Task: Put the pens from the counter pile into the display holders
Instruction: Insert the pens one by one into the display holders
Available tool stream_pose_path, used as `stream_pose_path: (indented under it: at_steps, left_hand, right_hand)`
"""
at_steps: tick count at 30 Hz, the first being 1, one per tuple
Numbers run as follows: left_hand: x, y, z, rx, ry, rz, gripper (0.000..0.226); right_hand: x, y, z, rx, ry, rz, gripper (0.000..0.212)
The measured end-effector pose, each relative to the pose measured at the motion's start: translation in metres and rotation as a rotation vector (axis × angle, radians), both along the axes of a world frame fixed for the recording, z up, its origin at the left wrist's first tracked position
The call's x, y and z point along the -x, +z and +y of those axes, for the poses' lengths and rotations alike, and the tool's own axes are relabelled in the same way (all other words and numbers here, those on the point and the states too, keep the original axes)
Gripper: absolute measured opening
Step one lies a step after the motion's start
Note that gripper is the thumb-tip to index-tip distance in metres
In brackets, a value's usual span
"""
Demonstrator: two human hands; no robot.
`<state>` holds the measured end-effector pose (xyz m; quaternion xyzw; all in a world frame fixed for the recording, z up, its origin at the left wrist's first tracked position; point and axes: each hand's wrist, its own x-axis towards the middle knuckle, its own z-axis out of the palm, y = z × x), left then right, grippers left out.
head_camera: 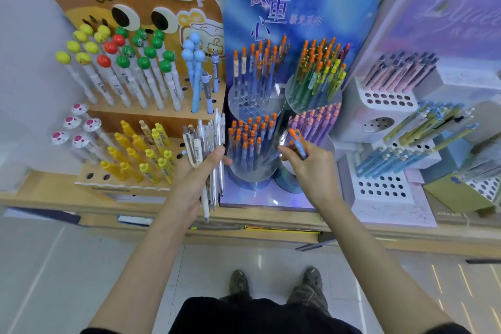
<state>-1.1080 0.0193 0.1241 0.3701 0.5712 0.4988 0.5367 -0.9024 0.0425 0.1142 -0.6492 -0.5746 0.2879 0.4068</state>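
Pens (207,141) stand as a fanned bundle in the left hand (193,173), whose fingers and thumb curl round their middles, the tips pointing down past the wrist over the wooden counter (40,192). The right hand (309,165) pinches one blue pen (298,142) with an orange cap between thumb and fingertips. It is tilted, just in front of the purple pens (314,123) and beside the round clear holder (254,173), which is packed with orange-capped blue pens. Both hands hover before the blue display stand (298,8). Left of it is a brown cat-faced rack (135,5) with ball-topped and yellow pens. On the right, white holders (387,100) carry pastel pens.
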Motion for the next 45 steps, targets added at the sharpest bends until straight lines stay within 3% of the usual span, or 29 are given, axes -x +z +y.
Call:
stream_pose_path:
  at_steps: [17, 24, 29, 33, 35, 37, 42, 45]
  left_hand:
    - [-0.003, -0.025, -0.001, 0.028, 0.009, 0.089, 0.023]
    - [-0.003, -0.021, -0.004, 0.025, 0.038, 0.077, 0.024]
    - [-0.001, -0.017, -0.007, 0.014, 0.058, 0.078, 0.025]
    - [0.003, -0.016, -0.007, 0.032, 0.066, 0.063, 0.026]
    - [0.004, -0.015, -0.006, 0.045, 0.064, 0.053, 0.02]
    - [0.005, -0.014, -0.005, 0.038, 0.062, 0.062, 0.019]
    - [0.005, -0.015, -0.004, 0.031, 0.069, 0.07, 0.021]
    - [0.004, -0.016, -0.005, 0.022, 0.072, 0.067, 0.021]
  right_hand:
    - [0.008, -0.02, -0.005, -0.005, 0.084, -0.079, 0.022]
    - [0.027, -0.022, 0.023, 0.105, 0.194, -0.504, 0.033]
    - [0.026, -0.027, 0.023, 0.119, 0.152, -0.387, 0.03]
    - [0.021, -0.025, 0.007, 0.143, 0.136, -0.021, 0.035]
    - [0.018, -0.026, -0.002, 0.096, 0.125, 0.107, 0.024]
    - [0.015, -0.025, -0.009, 0.018, 0.126, 0.148, 0.013]
    - [0.016, -0.026, -0.025, -0.066, 0.04, 0.334, 0.012]
    - [0.022, -0.031, -0.03, -0.056, 0.042, 0.23, 0.015]
